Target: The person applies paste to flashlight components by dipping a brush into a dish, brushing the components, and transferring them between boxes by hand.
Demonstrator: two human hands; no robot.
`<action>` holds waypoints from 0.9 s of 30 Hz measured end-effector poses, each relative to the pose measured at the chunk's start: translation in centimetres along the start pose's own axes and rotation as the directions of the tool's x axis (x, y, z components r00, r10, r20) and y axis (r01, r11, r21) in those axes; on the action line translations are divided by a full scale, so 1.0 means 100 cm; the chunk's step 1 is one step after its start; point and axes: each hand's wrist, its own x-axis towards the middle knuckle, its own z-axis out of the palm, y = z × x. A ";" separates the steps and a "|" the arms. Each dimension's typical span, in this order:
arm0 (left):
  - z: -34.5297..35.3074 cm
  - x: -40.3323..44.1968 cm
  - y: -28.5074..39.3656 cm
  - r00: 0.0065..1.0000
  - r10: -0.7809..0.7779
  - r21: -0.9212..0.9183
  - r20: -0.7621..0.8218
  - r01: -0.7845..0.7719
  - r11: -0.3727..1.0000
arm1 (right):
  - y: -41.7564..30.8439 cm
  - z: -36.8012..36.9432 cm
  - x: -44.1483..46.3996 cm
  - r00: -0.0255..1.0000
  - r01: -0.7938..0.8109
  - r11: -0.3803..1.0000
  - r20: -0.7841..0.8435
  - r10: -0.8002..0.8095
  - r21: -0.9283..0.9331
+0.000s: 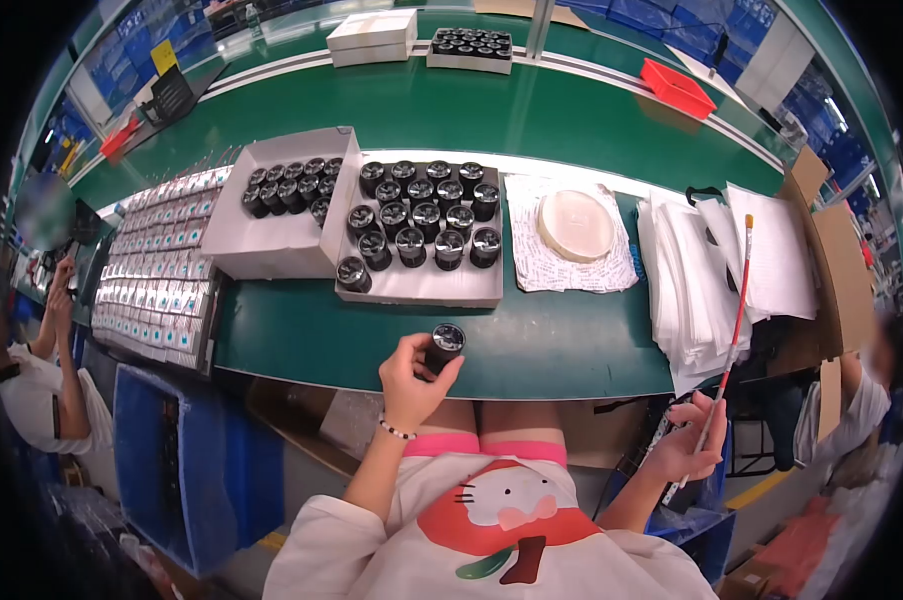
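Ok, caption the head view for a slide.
Left hand grips a black cylinder; right hand holds a slim red rod.

Bright, even light, seemingly from above, covers the green workbench [292, 322] around the left hand [412, 384], leaving soft shadows. Glints mark the clear top of the black cylinder [449, 339] in its grasp. Beyond the right hand [688, 446], white paper sheets [684, 290] look almost washed out. Fisheye distortion bends the outskirts, corners go black, and a co-worker [85, 408] left of the left hand is partly blurred.
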 end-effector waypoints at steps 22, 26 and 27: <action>0.001 -0.001 -0.001 0.997 0.076 0.086 -0.027 -0.073 0.994 | -0.004 -0.027 -0.011 0.990 -0.094 0.991 -0.111 0.083 -0.097; 0.000 0.000 -0.001 0.997 0.075 0.087 -0.022 -0.073 0.994 | -0.002 -0.023 -0.011 0.994 -0.087 0.992 -0.077 0.080 -0.088; -0.001 0.000 -0.002 0.997 0.075 0.086 -0.023 -0.073 0.994 | -0.002 -0.020 -0.011 0.996 -0.076 0.994 -0.062 0.071 -0.084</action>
